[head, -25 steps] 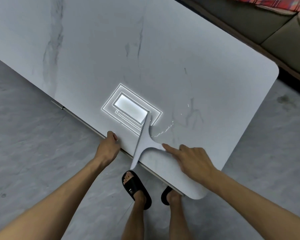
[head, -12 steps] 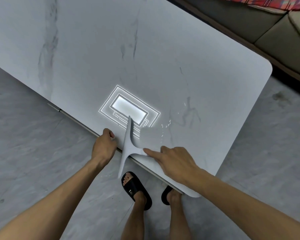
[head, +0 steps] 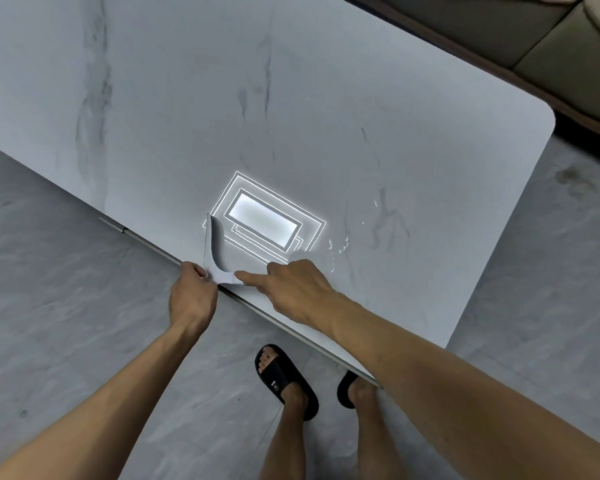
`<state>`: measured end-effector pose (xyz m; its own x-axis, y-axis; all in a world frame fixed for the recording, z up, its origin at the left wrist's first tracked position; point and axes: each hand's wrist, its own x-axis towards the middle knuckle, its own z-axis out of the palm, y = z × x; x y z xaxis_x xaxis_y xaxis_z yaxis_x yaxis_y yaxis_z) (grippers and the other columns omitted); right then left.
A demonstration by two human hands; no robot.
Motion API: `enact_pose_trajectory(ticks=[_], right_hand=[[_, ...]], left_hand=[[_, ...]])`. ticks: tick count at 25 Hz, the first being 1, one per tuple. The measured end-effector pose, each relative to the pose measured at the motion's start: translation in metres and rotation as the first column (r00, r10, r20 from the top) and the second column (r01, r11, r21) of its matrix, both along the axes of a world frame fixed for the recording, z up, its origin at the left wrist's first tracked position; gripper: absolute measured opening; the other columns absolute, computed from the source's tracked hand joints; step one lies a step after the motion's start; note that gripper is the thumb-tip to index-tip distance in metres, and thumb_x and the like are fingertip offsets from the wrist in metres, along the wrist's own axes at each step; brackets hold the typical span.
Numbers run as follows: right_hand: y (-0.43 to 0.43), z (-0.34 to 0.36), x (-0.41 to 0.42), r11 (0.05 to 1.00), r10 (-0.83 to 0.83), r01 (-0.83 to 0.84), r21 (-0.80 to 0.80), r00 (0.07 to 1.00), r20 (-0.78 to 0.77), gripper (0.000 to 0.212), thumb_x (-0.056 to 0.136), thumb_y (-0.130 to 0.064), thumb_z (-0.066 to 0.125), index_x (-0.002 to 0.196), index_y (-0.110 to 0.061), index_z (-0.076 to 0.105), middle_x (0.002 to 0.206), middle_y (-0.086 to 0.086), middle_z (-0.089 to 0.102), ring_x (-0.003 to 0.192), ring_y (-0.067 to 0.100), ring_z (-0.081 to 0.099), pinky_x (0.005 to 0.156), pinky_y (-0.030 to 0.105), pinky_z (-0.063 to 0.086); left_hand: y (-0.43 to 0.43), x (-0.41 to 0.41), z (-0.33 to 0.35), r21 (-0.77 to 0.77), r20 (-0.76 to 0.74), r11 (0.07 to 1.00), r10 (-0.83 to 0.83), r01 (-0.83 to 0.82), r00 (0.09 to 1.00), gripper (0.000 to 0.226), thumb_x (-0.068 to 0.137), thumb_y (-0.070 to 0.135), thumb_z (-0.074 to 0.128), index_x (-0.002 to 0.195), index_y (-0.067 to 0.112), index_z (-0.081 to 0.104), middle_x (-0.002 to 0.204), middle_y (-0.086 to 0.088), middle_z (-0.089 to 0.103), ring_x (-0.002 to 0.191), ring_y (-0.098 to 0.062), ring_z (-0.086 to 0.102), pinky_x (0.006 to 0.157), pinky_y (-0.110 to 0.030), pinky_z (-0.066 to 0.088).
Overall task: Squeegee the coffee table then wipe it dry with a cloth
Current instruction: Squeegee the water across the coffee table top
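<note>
- Now I see my right hand (head: 293,289) gripping the squeegee (head: 212,252) handle on the coffee table (head: 361,98).
- Just beside that grip, my left hand (head: 192,296) pinches the blade end at the table edge.

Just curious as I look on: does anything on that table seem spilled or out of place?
Yes: small bright water droplets lie scattered on the coffee table, just right of the ceiling light's reflection. The squeegee has not cleared them.
</note>
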<state>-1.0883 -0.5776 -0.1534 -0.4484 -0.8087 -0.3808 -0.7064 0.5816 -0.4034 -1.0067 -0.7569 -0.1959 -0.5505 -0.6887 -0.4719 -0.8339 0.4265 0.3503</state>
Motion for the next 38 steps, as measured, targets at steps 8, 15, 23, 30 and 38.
enact_pose_trajectory(ticks=[8, 15, 23, 30, 38], right_hand=[[0.109, -0.004, 0.004, 0.979, -0.171, 0.183, 0.088, 0.977, -0.131, 0.068, 0.090, -0.014, 0.053, 0.145, -0.045, 0.029, 0.071, 0.001, 0.045, 0.048, 0.024, 0.041, 0.050, 0.029, 0.029], [0.205, 0.016, 0.026, 0.932, -0.233, 0.281, 0.228, 0.948, -0.217, 0.063, 0.078, -0.021, 0.074, 0.134, -0.039, 0.052, 0.056, -0.003, 0.049, 0.034, 0.020, 0.047, 0.036, 0.025, 0.031], [0.250, 0.044, 0.038, 0.896, -0.265, 0.313, 0.315, 0.946, -0.186, 0.055, 0.098, -0.037, 0.041, 0.146, -0.050, 0.019, 0.079, -0.004, 0.057, 0.057, 0.019, 0.059, 0.048, 0.028, 0.034], [0.175, 0.036, 0.020, 0.972, -0.150, 0.176, 0.154, 0.975, -0.165, 0.054, 0.096, -0.028, 0.049, 0.142, -0.048, 0.031, 0.072, -0.001, 0.051, 0.051, 0.026, 0.052, 0.047, 0.030, 0.028], [0.180, 0.025, -0.071, 0.895, -0.422, 0.440, 0.077, 0.889, -0.177, 0.043, 0.102, -0.038, 0.029, 0.142, -0.051, 0.025, 0.095, 0.002, 0.062, 0.082, 0.032, 0.062, 0.064, 0.035, 0.036]], left_hand=[[0.033, -0.017, 0.010, 0.214, 0.081, 0.950, -0.249, 0.227, 0.965, 0.021, 0.079, 0.002, 0.040, 0.097, 0.013, 0.042, 0.073, -0.006, 0.053, 0.062, -0.021, 0.050, 0.047, -0.029, 0.032], [0.072, -0.032, 0.013, 0.418, 0.138, 0.820, -0.483, 0.391, 0.865, 0.019, 0.085, 0.004, 0.038, 0.103, 0.007, 0.042, 0.075, -0.008, 0.050, 0.060, -0.020, 0.042, 0.049, -0.031, 0.030], [0.092, -0.035, 0.020, 0.435, 0.130, 0.789, -0.532, 0.434, 0.837, 0.018, 0.085, 0.007, 0.040, 0.103, 0.006, 0.042, 0.075, -0.006, 0.048, 0.061, -0.020, 0.039, 0.052, -0.031, 0.030], [0.090, -0.030, 0.020, 0.367, 0.121, 0.859, -0.424, 0.357, 0.897, 0.017, 0.086, 0.006, 0.040, 0.103, 0.009, 0.043, 0.075, -0.004, 0.051, 0.062, -0.020, 0.047, 0.050, -0.029, 0.033], [0.103, -0.034, 0.024, 0.372, 0.057, 0.878, -0.346, 0.302, 0.936, 0.019, 0.084, 0.007, 0.043, 0.102, 0.011, 0.043, 0.072, -0.007, 0.051, 0.060, -0.021, 0.044, 0.052, -0.031, 0.032]])
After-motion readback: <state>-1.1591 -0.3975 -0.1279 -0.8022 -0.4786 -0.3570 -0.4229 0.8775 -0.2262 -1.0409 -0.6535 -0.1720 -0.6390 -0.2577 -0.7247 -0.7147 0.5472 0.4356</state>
